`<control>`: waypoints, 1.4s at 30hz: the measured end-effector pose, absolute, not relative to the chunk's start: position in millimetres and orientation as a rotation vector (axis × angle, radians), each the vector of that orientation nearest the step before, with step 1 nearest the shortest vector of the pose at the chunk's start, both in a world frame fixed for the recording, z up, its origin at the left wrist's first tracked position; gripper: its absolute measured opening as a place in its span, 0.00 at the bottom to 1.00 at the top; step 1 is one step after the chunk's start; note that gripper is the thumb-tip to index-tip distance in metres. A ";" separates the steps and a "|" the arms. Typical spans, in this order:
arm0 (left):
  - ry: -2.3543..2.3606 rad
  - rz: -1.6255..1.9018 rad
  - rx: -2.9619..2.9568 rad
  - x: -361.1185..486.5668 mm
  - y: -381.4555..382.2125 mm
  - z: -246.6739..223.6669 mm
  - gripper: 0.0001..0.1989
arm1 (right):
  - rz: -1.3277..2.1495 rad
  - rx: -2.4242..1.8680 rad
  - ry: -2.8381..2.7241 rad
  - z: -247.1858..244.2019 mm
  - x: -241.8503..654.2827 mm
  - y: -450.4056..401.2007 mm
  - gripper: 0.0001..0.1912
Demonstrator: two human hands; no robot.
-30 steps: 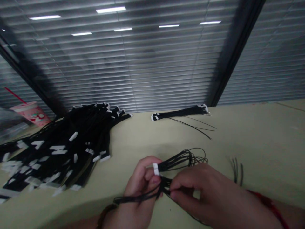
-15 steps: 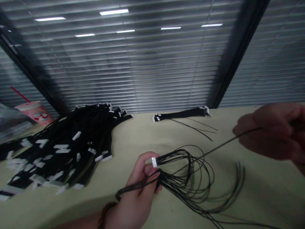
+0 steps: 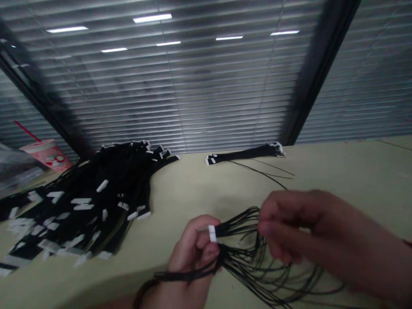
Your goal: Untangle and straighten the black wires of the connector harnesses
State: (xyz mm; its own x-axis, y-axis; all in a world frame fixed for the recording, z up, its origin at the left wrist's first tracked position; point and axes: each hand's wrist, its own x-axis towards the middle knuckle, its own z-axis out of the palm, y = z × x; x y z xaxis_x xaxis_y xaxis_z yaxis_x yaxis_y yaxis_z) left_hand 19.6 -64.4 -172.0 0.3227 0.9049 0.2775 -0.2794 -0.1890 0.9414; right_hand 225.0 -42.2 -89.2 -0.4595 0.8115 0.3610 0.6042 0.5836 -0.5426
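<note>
My left hand (image 3: pixel 193 257) grips a wire harness. Its white connector (image 3: pixel 212 234) is pinched between thumb and fingers, and black wires (image 3: pixel 238 224) fan out to the right from it. A second bundle of the wires (image 3: pixel 238 262) passes under the thumb, with a folded part (image 3: pixel 183 274) crossing the palm toward the wrist. Just right of the connector, my right hand (image 3: pixel 309 234) has thumb and forefinger closed on the looped black wires. Its fingers hide how many strands they hold. Loose wire ends trail beneath that hand.
A big heap of black cables (image 3: pixel 106 193) with white connectors lies at left. Beyond my hands, a smaller cable bundle (image 3: pixel 247 153) rests by the window blinds (image 3: pixel 206 98). A pink cup (image 3: pixel 49 156) with a red straw stands at far left beside clear plastic (image 3: pixel 16 167).
My right hand has come in from the far right, down and leftward, to the wire loops; the single wire stretched toward it is no longer taut. My left hand has shifted slightly.
</note>
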 end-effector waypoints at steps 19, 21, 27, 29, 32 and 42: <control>0.662 1.228 1.334 23.3 -72.9 -172.1 0.10 | -0.028 -1.032 -2.098 -128.1 196.2 -71.3 0.08; 0.657 1.201 1.320 22.2 -72.0 -172.7 0.10 | -0.041 -1.018 -2.110 -129.8 195.3 -70.5 0.10; 0.628 1.215 1.295 20.8 -72.0 -173.6 0.11 | -0.135 -1.021 -2.242 -135.5 194.1 -70.7 0.15; 0.635 1.218 1.340 19.5 -72.6 -174.2 0.12 | -0.171 -0.987 -2.233 -134.9 194.7 -70.9 0.15; 0.629 1.216 1.407 17.6 -73.1 -175.0 0.12 | -0.158 -0.918 -2.261 -131.8 196.6 -70.0 0.15; 0.679 1.283 1.649 19.8 -67.4 -175.6 0.12 | 0.027 -0.967 -2.393 -130.0 196.2 -70.7 0.12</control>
